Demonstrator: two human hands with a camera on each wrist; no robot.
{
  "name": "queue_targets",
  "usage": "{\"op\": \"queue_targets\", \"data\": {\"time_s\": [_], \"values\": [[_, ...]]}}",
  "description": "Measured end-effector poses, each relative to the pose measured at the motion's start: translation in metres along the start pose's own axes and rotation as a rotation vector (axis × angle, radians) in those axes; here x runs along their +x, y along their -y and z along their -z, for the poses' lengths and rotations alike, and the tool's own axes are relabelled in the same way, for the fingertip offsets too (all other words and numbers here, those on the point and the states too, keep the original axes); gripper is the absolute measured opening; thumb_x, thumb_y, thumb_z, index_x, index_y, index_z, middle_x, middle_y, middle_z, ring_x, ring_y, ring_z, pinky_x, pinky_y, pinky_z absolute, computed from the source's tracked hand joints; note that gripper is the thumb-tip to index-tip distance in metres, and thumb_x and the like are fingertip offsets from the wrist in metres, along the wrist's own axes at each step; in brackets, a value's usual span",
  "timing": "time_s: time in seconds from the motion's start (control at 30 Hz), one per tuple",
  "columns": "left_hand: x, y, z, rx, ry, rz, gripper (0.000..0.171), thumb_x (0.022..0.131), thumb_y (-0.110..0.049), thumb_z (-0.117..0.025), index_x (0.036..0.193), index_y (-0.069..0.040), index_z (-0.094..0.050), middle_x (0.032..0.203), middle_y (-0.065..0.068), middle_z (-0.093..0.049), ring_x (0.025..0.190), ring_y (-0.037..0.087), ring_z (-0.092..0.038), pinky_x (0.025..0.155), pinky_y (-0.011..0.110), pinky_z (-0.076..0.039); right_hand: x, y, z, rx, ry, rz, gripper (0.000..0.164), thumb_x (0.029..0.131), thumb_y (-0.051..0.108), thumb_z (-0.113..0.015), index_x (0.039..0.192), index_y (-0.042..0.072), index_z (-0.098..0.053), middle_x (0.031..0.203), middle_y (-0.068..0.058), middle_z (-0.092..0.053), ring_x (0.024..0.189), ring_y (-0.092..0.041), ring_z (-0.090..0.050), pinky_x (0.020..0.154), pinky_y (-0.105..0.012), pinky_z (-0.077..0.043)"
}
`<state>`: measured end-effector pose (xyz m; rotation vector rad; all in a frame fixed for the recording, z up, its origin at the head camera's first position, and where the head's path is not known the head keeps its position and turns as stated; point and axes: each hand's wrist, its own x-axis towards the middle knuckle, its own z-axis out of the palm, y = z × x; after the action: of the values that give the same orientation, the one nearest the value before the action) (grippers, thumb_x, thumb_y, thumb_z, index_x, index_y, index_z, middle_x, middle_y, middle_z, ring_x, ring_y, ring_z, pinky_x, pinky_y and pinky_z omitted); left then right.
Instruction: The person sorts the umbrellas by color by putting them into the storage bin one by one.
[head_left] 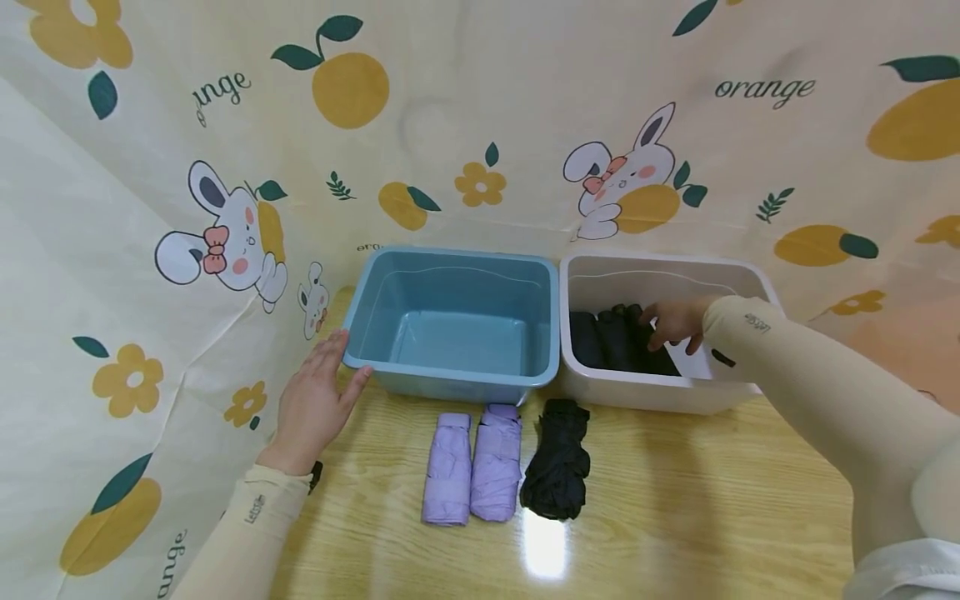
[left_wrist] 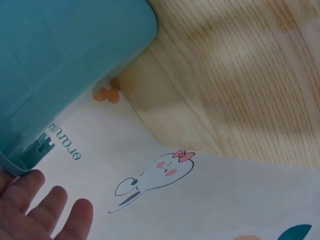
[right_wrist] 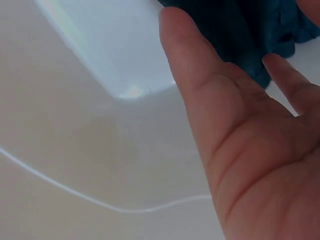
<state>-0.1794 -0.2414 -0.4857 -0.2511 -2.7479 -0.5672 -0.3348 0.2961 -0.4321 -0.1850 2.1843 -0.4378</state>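
My right hand [head_left: 678, 321] reaches down into the white bin [head_left: 660, 392], fingers spread over several black rolled cloth bundles [head_left: 618, 342] that look like folded umbrellas. In the right wrist view the thumb [right_wrist: 187, 55] stands apart from the fingers, close to the dark fabric [right_wrist: 250, 30]. My left hand [head_left: 315, 404] lies with straight fingers at the left front corner of the blue bin [head_left: 450, 377], fingertips right at its rim. In the left wrist view its fingertips [left_wrist: 50, 200] show beside the bin's edge. Nothing is in its palm.
On the wooden table [head_left: 675, 500], in front of the bins, lie two light purple rolled bundles [head_left: 447, 471] side by side and a wrinkled black bundle [head_left: 557, 462]. A printed cloth [head_left: 480, 100] with oranges and rabbits rises behind the bins and along the left.
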Motion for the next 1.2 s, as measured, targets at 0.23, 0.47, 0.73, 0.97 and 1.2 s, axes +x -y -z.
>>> {"op": "queue_targets", "data": {"time_s": [0.23, 0.47, 0.73, 0.97, 1.2], "values": [[-0.004, -0.002, 0.000, 0.005, 0.026, 0.000, 0.068, 0.098, -0.037, -0.065, 0.147, 0.005, -0.043, 0.148, 0.024, -0.045, 0.133, 0.046, -0.044, 0.106, 0.058, -0.037, -0.021, 0.004, 0.000, 0.055, -0.023, 0.009, 0.068, 0.096, 0.021, -0.066, 0.147, -0.008, -0.031, 0.145, -0.040, -0.032, 0.125, -0.054, -0.045, 0.082, -0.053, -0.057], [-0.006, -0.004, -0.002, 0.002, 0.043, 0.002, 0.068, 0.098, -0.037, -0.064, 0.147, 0.006, -0.043, 0.148, 0.024, -0.045, 0.133, 0.045, -0.044, 0.106, 0.058, -0.038, -0.056, 0.009, -0.002, -0.039, -0.207, 0.113, 0.060, 0.097, 0.022, -0.064, 0.143, -0.008, -0.040, 0.142, -0.038, -0.039, 0.121, -0.052, -0.049, 0.086, -0.058, -0.054], [0.000, -0.005, -0.003, -0.020, 0.044, -0.003, 0.067, 0.100, -0.040, -0.060, 0.148, 0.005, -0.042, 0.149, 0.023, -0.045, 0.134, 0.044, -0.043, 0.104, 0.059, -0.039, -0.131, 0.035, -0.021, -0.161, -0.467, 0.273, 0.054, 0.096, 0.021, -0.068, 0.141, -0.001, -0.049, 0.138, -0.025, -0.054, 0.109, -0.037, -0.064, 0.089, -0.055, -0.053], [0.001, -0.006, 0.001, -0.026, 0.097, 0.044, 0.071, 0.102, -0.047, -0.053, 0.151, 0.002, -0.038, 0.154, 0.019, -0.040, 0.138, 0.043, -0.038, 0.108, 0.058, -0.035, -0.183, 0.055, -0.063, -0.171, -0.490, 0.399, 0.055, 0.095, 0.022, -0.071, 0.142, 0.006, -0.049, 0.139, -0.014, -0.055, 0.109, -0.028, -0.065, 0.081, -0.042, -0.058], [0.000, -0.006, 0.005, -0.026, 0.098, 0.043, 0.071, 0.102, -0.049, -0.051, 0.151, 0.001, -0.038, 0.153, 0.019, -0.040, 0.137, 0.043, -0.039, 0.106, 0.059, -0.037, -0.198, 0.057, -0.118, -0.164, -0.517, 0.434, 0.057, 0.092, 0.020, -0.074, 0.143, 0.011, -0.050, 0.137, -0.011, -0.056, 0.107, -0.024, -0.066, 0.073, -0.033, -0.057]]}}
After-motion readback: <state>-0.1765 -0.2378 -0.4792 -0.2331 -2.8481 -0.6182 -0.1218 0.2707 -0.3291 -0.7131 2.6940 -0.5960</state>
